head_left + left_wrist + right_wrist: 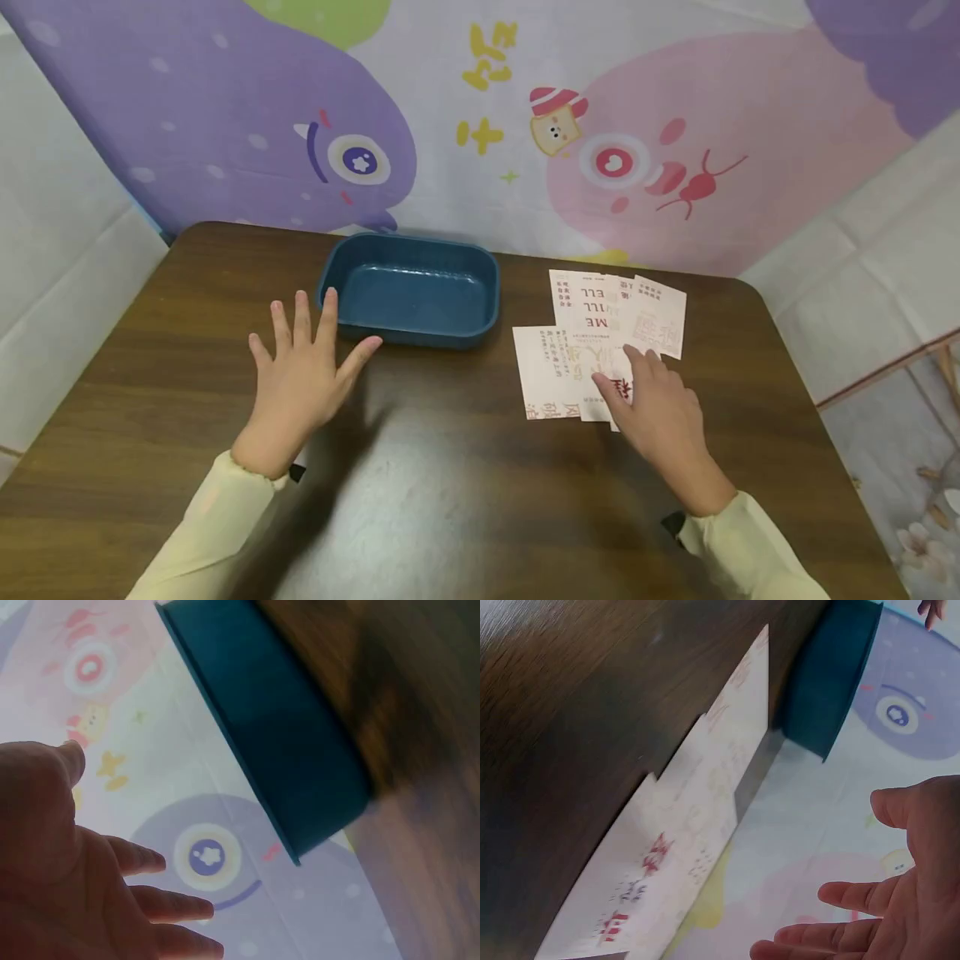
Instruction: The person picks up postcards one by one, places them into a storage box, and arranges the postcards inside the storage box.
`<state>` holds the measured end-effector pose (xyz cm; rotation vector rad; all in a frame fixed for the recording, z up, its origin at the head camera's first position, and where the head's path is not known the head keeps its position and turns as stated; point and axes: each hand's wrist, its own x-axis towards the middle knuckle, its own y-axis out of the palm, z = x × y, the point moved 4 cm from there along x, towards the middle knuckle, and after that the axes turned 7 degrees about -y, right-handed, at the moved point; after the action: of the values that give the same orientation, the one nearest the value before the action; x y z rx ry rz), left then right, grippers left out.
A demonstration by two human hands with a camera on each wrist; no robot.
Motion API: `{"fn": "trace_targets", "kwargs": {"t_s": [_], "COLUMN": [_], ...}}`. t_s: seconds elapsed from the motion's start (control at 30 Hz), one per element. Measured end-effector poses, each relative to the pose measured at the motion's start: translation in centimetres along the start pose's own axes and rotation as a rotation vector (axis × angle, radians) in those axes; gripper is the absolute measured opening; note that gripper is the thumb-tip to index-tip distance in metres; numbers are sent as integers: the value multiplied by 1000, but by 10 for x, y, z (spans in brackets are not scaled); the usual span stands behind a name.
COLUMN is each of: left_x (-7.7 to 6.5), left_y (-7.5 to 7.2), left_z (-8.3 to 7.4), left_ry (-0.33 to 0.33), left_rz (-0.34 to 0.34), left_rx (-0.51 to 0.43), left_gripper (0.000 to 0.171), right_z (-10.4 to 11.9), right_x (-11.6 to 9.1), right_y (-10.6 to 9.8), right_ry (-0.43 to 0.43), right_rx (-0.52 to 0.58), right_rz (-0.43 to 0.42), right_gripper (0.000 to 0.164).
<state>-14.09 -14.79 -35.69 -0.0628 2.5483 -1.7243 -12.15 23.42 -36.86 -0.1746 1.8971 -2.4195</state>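
Printed cards (581,354) lie overlapping on the dark wooden desk (450,467), to the right of a blue tray (420,337) that stands near the cartoon backdrop (450,200). Of the 2 hands, the left hand (303,375) spreads its 5 fingers wide by the tray's near left corner and holds nothing, while the right hand (663,408), fingers relaxed and likewise gripping nothing, hangs over the near right part of the cards
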Motion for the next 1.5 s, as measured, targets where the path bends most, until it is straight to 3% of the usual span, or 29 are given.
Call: {"fn": "trace_targets", "kwargs": {"t_s": [0.27, 0.5, 0.73, 0.93, 1.3, 1.5], "left_x": [26, 49, 65, 74, 85, 92], "left_y": [-2, 0, 4, 9, 21, 18], "left_z": [2, 8, 17, 21, 25, 27], "left_ry": [-26, -45, -67, -78, -109, -100], "left_rz": [14, 21, 17, 33, 103, 60], "left_rx": [2, 1, -16, -1, 22, 15], "left_gripper": [93, 94, 95, 90, 79, 64], "right_z": [-16, -32, -47, -66, -84, -84], "right_x": [12, 23, 30, 34, 34, 33], "right_y": [1, 6, 10, 18, 27, 27], "right_ry": [5, 83, 152, 227, 286, 312], "right_rx": [0, 46, 42, 36, 17, 16], "right_rz": [-20, 110, 167, 229, 317, 331], "right_gripper": [69, 75, 73, 69, 57, 56]}}
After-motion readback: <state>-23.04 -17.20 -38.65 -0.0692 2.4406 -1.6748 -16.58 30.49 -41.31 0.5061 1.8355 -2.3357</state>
